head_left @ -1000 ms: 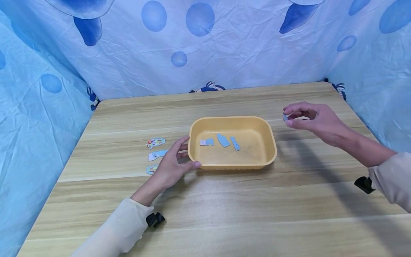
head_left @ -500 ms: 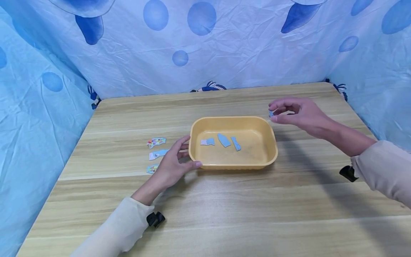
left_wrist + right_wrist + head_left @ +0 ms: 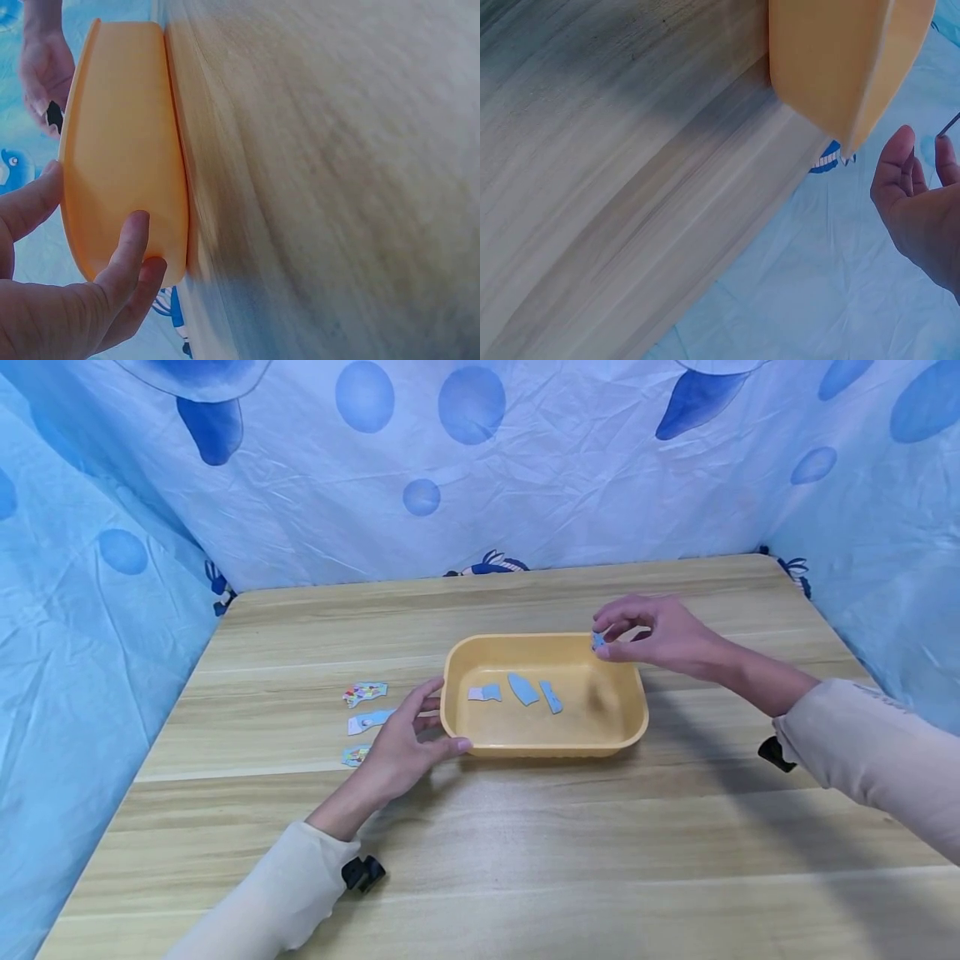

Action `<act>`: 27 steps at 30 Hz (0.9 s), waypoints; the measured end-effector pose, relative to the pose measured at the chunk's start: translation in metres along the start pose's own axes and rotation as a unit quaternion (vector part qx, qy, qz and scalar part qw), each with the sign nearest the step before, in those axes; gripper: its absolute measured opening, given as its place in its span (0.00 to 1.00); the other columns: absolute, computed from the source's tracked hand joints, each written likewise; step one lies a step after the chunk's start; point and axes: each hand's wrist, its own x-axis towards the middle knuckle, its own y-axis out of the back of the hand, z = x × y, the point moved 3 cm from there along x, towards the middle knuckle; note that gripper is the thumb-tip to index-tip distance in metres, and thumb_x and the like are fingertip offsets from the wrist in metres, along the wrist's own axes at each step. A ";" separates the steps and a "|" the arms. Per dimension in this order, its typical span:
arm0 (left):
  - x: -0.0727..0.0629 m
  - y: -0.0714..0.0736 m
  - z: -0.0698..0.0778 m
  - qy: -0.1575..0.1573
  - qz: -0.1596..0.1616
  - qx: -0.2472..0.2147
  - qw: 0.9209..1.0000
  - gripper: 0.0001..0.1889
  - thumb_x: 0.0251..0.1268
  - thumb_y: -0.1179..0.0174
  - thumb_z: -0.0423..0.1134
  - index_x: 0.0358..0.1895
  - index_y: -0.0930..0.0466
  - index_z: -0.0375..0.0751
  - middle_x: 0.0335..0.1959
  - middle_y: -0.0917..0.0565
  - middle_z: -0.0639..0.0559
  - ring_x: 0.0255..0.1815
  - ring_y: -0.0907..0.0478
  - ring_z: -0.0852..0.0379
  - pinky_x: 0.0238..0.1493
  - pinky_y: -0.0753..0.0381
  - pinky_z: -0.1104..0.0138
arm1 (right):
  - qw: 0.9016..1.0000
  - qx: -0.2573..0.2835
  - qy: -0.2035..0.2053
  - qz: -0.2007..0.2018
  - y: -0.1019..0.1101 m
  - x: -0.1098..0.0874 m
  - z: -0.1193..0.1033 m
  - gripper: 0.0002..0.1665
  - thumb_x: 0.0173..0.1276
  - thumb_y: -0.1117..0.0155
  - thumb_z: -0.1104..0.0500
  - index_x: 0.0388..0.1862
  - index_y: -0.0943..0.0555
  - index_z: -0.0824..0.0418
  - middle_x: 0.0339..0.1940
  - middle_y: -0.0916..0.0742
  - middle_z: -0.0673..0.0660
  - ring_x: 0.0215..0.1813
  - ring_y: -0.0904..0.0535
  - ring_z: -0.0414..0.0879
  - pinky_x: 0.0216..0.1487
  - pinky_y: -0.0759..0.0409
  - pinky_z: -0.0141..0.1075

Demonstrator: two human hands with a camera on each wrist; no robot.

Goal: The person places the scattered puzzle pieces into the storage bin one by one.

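A yellow plastic tray (image 3: 545, 737) sits on the wooden table, with 3 blue jigsaw puzzle pieces (image 3: 522, 688) lying flat on its floor. My left hand (image 3: 401, 739) holds its left end, thumb at the front corner of the rim. In the left wrist view the fingers (image 3: 129, 251) press on the outer wall (image 3: 124, 112). My right hand (image 3: 656, 631) pinches another blue puzzle piece (image 3: 597, 641) between thumb and fingertips, above the tray's far right corner. That piece shows as a thin dark edge (image 3: 950, 124) in the right wrist view.
Left of the tray, 3 more printed puzzle pieces (image 3: 365, 693) lie in a column on the table (image 3: 525, 860); my left hand partly covers the lower two. A blue patterned curtain (image 3: 570, 485) surrounds the table's back and sides.
My right hand has moved left with the puzzle piece, from beyond the tray's right side to over its far right corner. My left hand and the tray stay put.
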 end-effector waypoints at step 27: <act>-0.001 -0.001 0.001 -0.001 0.000 -0.014 1.000 0.49 0.51 0.26 0.39 0.74 0.47 0.55 0.65 0.31 0.47 0.65 0.30 0.48 0.62 0.29 0.52 | 0.990 -0.078 0.095 -0.075 -0.043 0.023 -0.001 0.18 0.57 0.26 0.57 0.45 0.17 0.63 0.60 0.25 0.61 0.45 0.19 0.50 0.45 0.22 0.45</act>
